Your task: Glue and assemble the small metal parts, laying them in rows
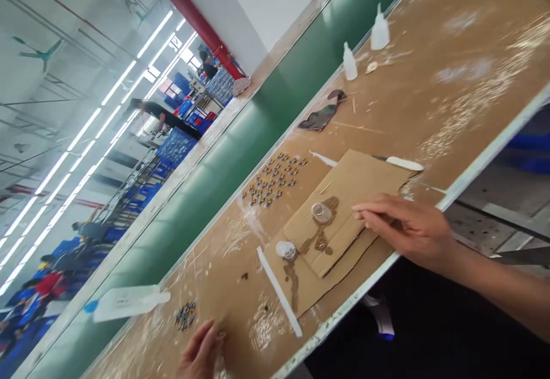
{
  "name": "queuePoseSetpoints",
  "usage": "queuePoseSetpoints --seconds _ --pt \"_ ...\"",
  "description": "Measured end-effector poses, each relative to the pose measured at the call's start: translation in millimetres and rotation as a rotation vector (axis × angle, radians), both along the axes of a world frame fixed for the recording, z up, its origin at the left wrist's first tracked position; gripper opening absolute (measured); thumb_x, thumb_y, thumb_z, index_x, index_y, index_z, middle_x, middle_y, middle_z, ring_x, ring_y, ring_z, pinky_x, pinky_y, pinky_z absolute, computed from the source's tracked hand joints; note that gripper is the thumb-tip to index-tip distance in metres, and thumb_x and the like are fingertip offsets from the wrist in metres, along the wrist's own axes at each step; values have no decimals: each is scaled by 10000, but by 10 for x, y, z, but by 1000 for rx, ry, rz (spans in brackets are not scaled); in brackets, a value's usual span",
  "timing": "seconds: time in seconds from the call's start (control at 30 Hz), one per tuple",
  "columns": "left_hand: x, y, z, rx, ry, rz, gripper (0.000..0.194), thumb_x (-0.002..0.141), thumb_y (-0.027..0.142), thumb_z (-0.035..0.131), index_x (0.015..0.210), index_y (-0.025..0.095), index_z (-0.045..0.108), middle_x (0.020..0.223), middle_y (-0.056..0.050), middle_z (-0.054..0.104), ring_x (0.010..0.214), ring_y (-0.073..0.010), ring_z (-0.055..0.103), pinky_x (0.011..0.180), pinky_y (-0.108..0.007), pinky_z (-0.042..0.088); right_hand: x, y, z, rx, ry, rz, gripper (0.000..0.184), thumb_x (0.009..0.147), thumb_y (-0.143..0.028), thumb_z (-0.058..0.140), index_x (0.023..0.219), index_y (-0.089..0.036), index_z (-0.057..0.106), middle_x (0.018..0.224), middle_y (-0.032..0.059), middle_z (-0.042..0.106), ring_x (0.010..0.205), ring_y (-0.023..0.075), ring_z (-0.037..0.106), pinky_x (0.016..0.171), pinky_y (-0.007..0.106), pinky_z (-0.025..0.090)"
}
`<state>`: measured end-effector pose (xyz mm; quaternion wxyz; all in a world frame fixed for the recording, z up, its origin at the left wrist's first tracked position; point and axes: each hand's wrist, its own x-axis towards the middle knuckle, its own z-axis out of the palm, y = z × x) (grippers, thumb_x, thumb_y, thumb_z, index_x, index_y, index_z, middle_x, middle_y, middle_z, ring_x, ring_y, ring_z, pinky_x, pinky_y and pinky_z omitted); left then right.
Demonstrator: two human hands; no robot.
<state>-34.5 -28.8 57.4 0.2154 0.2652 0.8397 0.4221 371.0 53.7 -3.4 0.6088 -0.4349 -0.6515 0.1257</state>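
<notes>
My right hand (406, 227) is over the right side of a cardboard sheet (363, 181), thumb and forefinger pressed together. Whatever may be between those fingertips is too small to make out. At the lower edge, my left hand (200, 353) is partly cut off and blurred. Its fingers are closed, with a small, unclear dark spot at their tips. Beyond it lies a small heap of blue-and-metal parts (185, 316). On the cardboard stand a clear round cap (321, 212) and a whitish cap (286, 250), with wet brown stains around them. A thin wooden stick (325, 188) lies above.
Many small parts (272, 178) stand in rows beyond the cardboard. A white bottle with a blue end (129, 303) lies at left. Two white nozzle bottles (380, 31) (349, 63) stand at the back near a dark cloth scrap (322, 114). A green belt (240, 156) runs behind.
</notes>
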Motion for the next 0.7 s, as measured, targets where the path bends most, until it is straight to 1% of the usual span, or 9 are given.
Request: queuePoseSetpoints --seconds 0.03,0.07,0.13,0.2,0.3,0.37,0.43,0.6,0.7 --pt "62 -22 -71 23 -71 1 294 412 317 826 647 224 677 691 -8 681 667 -179 649 627 -266 541 0 -7 -1 0 -9 -6 130 876 -193 508 958 -206 608 767 7 649 640 65 605 519 162 470" --pt "121 -44 -136 37 -98 0 329 387 306 826 673 222 687 705 0 686 667 -157 647 641 -241 537 0 -15 -1 -3 -21 -13 130 876 -196 507 959 -211 606 784 8 655 652 69 613 531 167 483" --pt "212 -90 -228 63 -120 5 360 385 295 824 710 209 694 713 8 687 656 -127 641 654 -208 527 -2 -29 4 -8 -52 -32 125 876 -193 505 944 -208 609 797 15 661 661 74 618 556 180 501" --pt "257 -136 -263 69 -122 3 366 405 295 824 733 190 700 703 5 685 642 -115 637 650 -193 519 -4 -42 13 -41 -68 -55 129 882 -183 491 924 -196 613 797 27 662 656 71 613 560 188 500" --pt "267 -188 -245 62 -128 -13 378 407 300 831 740 170 709 697 -9 687 641 -114 632 646 -193 514 -3 -50 11 -42 -87 -70 129 880 -172 504 937 -189 619 797 27 665 655 52 607 551 171 487" --pt "266 -204 -223 57 -123 -27 383 403 309 834 739 173 713 706 -14 694 653 -121 631 651 -203 513 -1 -46 -2 -17 -104 -73 129 871 -167 527 956 -193 621 797 18 668 665 42 613 546 152 481" --pt "275 -209 -208 44 -107 -50 378 407 322 834 735 175 717 716 -22 701 668 -130 630 663 -215 513 1 -40 -14 -27 -104 -77 131 872 -164 529 961 -193 621 801 15 668 685 39 620 568 146 487" --pt "322 -212 -191 -6 -32 -120 322 424 336 817 684 173 723 731 -35 714 743 -158 636 735 -228 503 0 -36 -7 -29 -124 -80 112 878 -182 528 932 -173 626 792 17 664 677 22 611 574 132 473" --pt "341 -211 -193 -35 15 -163 320 448 342 795 712 175 723 767 -48 725 789 -190 653 772 -268 510 -7 -37 -2 -28 -143 -82 117 881 -190 524 934 -175 627 801 9 663 669 18 605 577 130 470"
